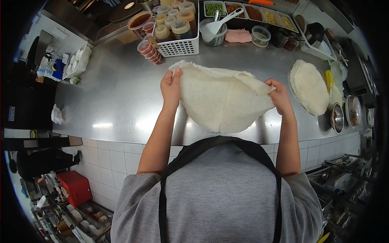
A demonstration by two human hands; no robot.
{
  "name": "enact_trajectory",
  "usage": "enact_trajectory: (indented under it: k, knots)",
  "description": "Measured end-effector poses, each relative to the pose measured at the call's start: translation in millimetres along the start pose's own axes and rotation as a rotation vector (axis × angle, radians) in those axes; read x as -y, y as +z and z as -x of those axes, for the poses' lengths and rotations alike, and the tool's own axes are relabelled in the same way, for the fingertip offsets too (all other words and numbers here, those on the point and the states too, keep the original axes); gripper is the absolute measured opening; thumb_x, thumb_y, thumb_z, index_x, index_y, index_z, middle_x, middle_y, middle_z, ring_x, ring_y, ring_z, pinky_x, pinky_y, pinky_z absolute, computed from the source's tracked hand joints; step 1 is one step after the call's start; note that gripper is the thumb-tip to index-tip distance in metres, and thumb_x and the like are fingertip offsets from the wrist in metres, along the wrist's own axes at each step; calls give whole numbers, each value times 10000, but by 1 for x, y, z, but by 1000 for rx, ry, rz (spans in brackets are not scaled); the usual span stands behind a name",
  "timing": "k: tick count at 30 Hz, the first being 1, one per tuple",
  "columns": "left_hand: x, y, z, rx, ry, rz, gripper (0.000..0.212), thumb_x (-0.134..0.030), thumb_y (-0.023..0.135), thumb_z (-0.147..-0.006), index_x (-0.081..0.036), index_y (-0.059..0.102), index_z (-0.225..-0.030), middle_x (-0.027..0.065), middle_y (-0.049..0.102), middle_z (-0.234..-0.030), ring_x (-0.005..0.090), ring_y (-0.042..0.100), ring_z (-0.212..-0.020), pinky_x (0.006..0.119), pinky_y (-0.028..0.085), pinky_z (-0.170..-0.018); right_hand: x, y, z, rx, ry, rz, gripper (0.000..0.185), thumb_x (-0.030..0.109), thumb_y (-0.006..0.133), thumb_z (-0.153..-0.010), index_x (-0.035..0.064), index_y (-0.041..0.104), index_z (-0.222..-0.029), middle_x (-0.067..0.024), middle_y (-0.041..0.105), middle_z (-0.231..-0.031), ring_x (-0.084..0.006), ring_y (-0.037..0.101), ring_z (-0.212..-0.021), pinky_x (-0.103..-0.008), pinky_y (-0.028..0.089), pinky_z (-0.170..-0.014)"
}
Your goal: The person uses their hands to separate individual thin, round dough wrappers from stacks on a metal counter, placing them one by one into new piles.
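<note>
A large, thin, pale dough sheet hangs between my two hands above the steel worktop. My left hand pinches its upper left corner, thumb on top. At its right edge my right hand grips a gathered bit between thumb and fingers. The sheet's far edge is folded over and a faint crease runs down its middle. To the right of my right hand lies a stack of similar round dough sheets. Whether the lower edge of the held sheet touches the worktop, I cannot tell.
Along the back stand a white basket of squeeze bottles, stacked sauce cups, a tub with a white spatula, a pink cloth and topping trays. Metal bowls stand at right. A person is at far left.
</note>
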State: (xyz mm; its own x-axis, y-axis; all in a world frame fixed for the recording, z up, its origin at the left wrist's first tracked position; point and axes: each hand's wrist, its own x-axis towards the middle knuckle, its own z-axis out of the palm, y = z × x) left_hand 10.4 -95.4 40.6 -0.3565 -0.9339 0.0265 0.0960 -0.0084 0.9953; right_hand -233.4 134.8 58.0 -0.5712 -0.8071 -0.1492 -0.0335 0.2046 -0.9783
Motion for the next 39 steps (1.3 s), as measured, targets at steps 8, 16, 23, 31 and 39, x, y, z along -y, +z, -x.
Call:
enact_trajectory:
  k: [8, 16, 23, 31, 39]
  knots:
    - [43, -21, 7, 151, 133, -834, 263, -209, 633, -826, -22, 539, -986, 68, 567, -806, 163, 543, -679, 273, 444, -586, -17, 6, 5, 74, -228, 411, 114, 50, 590, -790, -18, 595, -881, -18, 553, -994, -115, 518, -888, -240, 414, -779]
    - [-16, 65, 2, 580, 727, -851, 714, -180, 689, -702, -123, 354, -1331, 148, 392, -1331, 329, 341, -1242, 446, 246, -1044, 15, 34, 32, 397, -74, 60, 413, 216, 622, -848, -25, 534, -1171, -62, 453, -1277, -159, 441, -1147, -276, 348, -962]
    - [-1, 107, -13, 1111, 339, -879, 520, -205, 628, -739, -160, 486, -1237, 119, 570, -1138, 291, 490, -1118, 420, 338, -964, 30, 30, 57, 478, -94, 133, 437, 196, 640, -834, -18, 515, -1194, -66, 553, -1160, -158, 493, -1086, -282, 385, -933]
    - [-37, 104, 10, 1014, 558, -751, 180, -225, 588, -772, -51, 614, -815, 153, 620, -773, 329, 596, -743, 422, 462, -634, 30, 1, 51, 377, -143, -139, 405, 316, 598, -858, -20, 518, -1070, -58, 572, -1039, -131, 537, -967, -271, 405, -891]
    - [-74, 101, 37, 809, 726, -780, 224, -251, 616, -801, -29, 586, -784, 147, 585, -695, 325, 562, -643, 397, 435, -572, 40, 61, 29, -149, -300, 263, 300, 297, 540, -898, 11, 517, -808, -67, 431, -583, -120, 385, -553, -277, 358, -523]
